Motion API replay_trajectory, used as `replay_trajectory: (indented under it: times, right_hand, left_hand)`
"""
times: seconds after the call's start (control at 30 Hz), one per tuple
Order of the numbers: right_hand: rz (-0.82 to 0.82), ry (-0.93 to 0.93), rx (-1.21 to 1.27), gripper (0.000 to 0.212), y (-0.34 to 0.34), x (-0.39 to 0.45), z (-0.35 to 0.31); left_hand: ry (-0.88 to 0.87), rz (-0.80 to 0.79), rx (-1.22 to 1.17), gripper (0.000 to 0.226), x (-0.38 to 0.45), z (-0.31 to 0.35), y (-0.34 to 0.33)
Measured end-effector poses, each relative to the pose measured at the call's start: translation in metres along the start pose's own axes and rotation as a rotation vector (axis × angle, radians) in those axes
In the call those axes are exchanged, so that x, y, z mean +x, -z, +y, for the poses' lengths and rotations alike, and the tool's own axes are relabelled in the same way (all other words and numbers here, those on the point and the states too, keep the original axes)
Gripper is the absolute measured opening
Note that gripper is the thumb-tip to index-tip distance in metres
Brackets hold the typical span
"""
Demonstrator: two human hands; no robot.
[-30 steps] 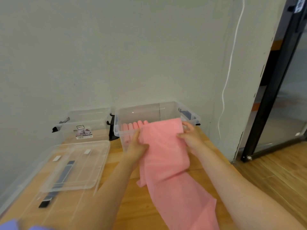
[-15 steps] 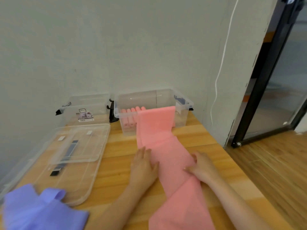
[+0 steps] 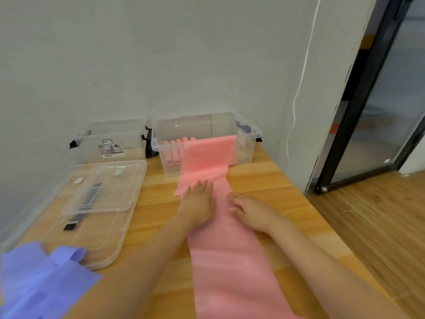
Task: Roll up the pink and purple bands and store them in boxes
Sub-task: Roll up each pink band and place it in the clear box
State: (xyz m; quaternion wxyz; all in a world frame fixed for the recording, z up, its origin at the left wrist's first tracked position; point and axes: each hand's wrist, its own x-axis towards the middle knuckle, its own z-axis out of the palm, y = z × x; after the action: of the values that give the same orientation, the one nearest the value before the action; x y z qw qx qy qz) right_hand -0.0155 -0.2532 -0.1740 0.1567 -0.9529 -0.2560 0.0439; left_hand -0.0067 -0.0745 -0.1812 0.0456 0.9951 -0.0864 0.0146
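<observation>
Hands, left (image 3: 199,204) and right (image 3: 250,211), now press flat, fingers straight, farther up the pink band (image 3: 230,261), closer together than before.

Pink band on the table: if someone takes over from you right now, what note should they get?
Left hand and right hand: both open, flat on the long pink stretchy band.
The band lies unrolled along the wooden table; its far end hangs over the clear plastic box.
Done: several pink rolls stand stored in that box.
Left: roll and store this band, then the crumpled purple band at the near left.
</observation>
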Motion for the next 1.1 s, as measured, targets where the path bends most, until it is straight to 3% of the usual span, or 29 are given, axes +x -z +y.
replay_trajectory:
  times: [0.1, 0.37, 0.5, 0.57, 0.77, 0.9, 1.0, 1.1]
  right_hand:
    - [-0.074, -0.064, -0.133, 0.058, -0.017, 0.025, 0.002]
    - [-0.046, -0.12, -0.165, 0.055, -0.017, 0.073, 0.018]
    - [-0.019, -0.14, -0.144, 0.054, -0.017, 0.081, 0.023]
    - [-0.019, -0.162, -0.152, 0.054, -0.018, 0.083, 0.024]
    - [0.135, -0.256, -0.144, 0.05, -0.02, 0.07, 0.005]
    - [0.115, -0.104, -0.023, 0.05, -0.029, 0.024, -0.021]
    - [0.013, -0.115, -0.045, 0.056, -0.033, -0.012, -0.022]
    - [-0.032, -0.131, -0.117, 0.055, -0.03, -0.023, -0.014]
  left_hand:
    - [0.041, -0.066, -0.047, 0.061, 0.004, -0.008, -0.02]
    - [0.003, -0.11, -0.03, 0.058, 0.056, -0.034, -0.017]
    - [0.053, 0.172, 0.045, 0.04, 0.051, -0.029, -0.009]
    - [0.041, 0.253, -0.005, 0.042, 0.031, -0.017, -0.008]
    - [0.022, -0.1, -0.069, 0.065, -0.029, 0.003, -0.022]
    - [0.016, -0.142, -0.046, 0.065, -0.022, 0.001, -0.018]
    - [0.032, -0.182, -0.022, 0.065, -0.011, 0.0, -0.013]
    - [0.06, -0.095, 0.005, 0.061, -0.018, 0.009, -0.01]
